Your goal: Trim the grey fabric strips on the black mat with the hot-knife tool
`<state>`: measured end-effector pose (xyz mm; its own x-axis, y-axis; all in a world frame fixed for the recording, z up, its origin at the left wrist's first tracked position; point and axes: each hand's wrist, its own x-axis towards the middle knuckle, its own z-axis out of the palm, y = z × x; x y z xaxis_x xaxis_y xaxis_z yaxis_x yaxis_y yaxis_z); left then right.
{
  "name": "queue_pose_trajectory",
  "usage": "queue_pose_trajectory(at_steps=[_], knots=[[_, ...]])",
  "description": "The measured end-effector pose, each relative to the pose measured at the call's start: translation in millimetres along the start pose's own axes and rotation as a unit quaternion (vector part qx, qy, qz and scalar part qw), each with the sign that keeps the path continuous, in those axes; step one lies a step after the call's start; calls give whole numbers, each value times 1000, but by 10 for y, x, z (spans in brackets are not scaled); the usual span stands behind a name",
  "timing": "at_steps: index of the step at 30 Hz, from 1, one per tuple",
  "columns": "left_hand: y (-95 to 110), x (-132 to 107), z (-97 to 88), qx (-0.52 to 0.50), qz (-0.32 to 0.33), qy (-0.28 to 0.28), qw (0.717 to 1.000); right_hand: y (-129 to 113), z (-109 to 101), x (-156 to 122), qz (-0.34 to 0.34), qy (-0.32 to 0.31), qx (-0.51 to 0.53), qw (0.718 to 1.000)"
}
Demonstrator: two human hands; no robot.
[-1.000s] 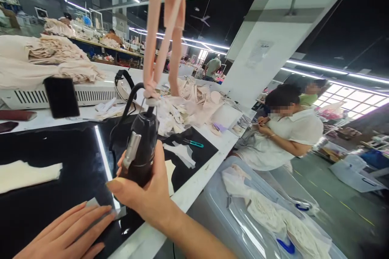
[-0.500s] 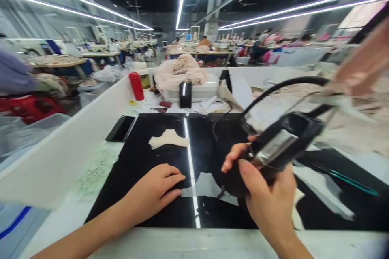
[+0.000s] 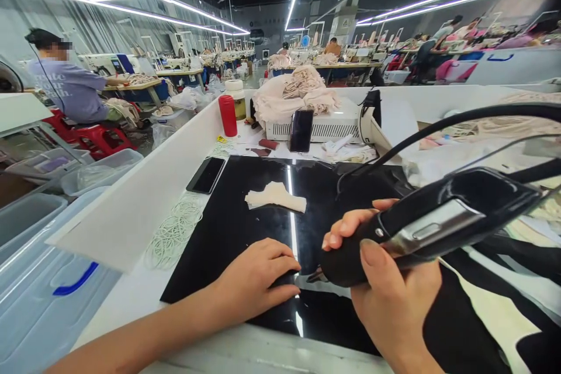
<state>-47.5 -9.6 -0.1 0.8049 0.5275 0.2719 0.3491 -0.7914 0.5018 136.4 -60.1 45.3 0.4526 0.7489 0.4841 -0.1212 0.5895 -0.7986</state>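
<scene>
My right hand (image 3: 394, 298) grips a black corded hand tool (image 3: 433, 228) with a silver switch plate. A thick black cable runs from its rear end. Its front tip is close to a thin, see-through grey piece (image 3: 326, 285) on the glossy black board (image 3: 245, 245); whether they touch, I cannot tell. My left hand (image 3: 260, 277) rests on the board at the left end of this piece, thumb and fingers stretched out and apart. Farther back on the board lies a cream fabric cutout (image 3: 276, 196). Part of the grey piece is hidden by the tool and my hand.
A phone (image 3: 205, 175) and tangled pale green cord (image 3: 175, 234) lie left of the board. Behind stand a red bottle (image 3: 227, 115), a jar (image 3: 236, 96) and a vented white box (image 3: 324, 128) under pink fabric. Cream pieces (image 3: 486, 304) lie right. A person (image 3: 70, 82) sits far left.
The view has swung left, bringing a seated person into sight. The hand tool has come down flatter, still in my right hand. My left hand stays by the grey piece, which shows less now.
</scene>
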Motion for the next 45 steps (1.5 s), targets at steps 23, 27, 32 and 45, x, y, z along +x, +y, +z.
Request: queue_pose_trajectory(at_steps=[23, 27, 32, 45], knots=[[-42, -171, -16, -1, 13, 37, 999, -27, 134, -77, 6, -7, 19, 1000], [-39, -170, -12, 2, 17, 34, 999, -9, 131, -103, 18, -7, 16, 1000], [-26, -182, -53, 51, 44, 5, 998, -19, 137, -85, 21, -15, 11, 1000], [8, -17, -111, 72, 165, -20, 984, -214, -131, 151, -6, 111, -31, 993]])
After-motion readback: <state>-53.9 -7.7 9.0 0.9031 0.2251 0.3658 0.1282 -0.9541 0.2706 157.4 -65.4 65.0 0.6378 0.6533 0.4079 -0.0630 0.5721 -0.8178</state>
